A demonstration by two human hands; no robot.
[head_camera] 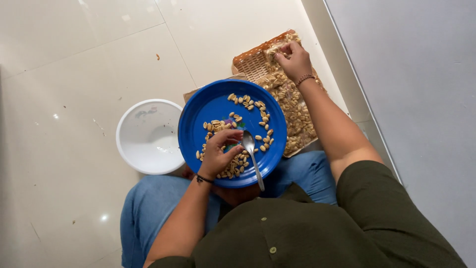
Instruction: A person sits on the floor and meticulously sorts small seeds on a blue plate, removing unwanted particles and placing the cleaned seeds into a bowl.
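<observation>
fingertips of my left hand (218, 151) are pinched down on the peanuts (237, 166) in the lower middle of the blue plate (198, 111), the fingers curled in and closed on a few kernels rather than spread flat. a metal spoon (252, 156) lies just beside that hand, its bowl near my thumb and its handle running down over the lower rim of the plate; i am not holding it. my left wrist, with a dark band on it, bends up from the lower left of the frame, the forearm rising from my knee.

my right hand (295, 59) reaches to the upper right of the frame, fingers bunched and dipped into the heap of peanuts (290, 106) on the woven tray (253, 62). i cannot tell whether they have closed on any or are only raking through. that arm is stretched nearly straight, a beaded band at the wrist.

as for progress, i judge it early to middling: the plate carries only a scatter of kernels, mostly along its right and lower parts, with much bare blue showing, while the tray is heaped along most of its length. the white bowl (131, 126) to the left of the plate, on the pale tiled floor (59, 74), looks empty. so most of the pile is left to go through.

the plate rests on my lap, over my blue jeans (148, 203), in the centre of the frame.
</observation>
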